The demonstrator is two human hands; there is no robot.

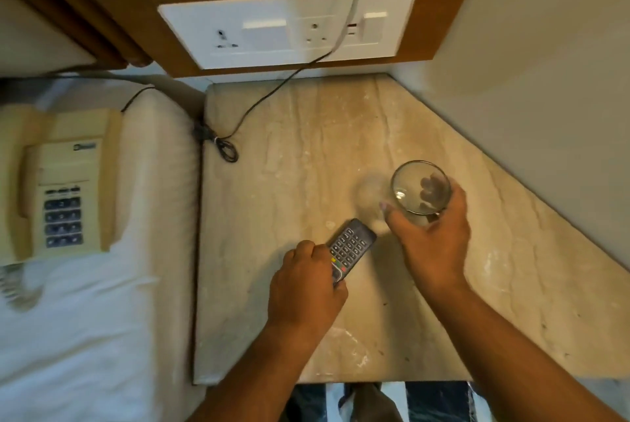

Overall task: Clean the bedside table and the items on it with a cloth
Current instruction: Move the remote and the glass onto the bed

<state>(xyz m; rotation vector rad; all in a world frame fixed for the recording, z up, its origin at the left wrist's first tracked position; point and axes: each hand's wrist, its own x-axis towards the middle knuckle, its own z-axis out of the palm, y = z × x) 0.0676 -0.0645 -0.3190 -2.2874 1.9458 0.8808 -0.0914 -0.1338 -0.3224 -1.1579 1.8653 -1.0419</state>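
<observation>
The left hand (305, 288) gripped the remote control (351, 247) and the right hand (433, 237) the drinking glass (420, 187), seemingly clearing the marble bedside table (306, 155) for wiping.

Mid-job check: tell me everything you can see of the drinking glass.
The glass is clear, round and looks empty, seen from above, its mouth facing the camera. The right hand grips it from the near side, fingers showing through the wall. It is over the marble tabletop, right of the remote; whether it touches the table is unclear.
</observation>
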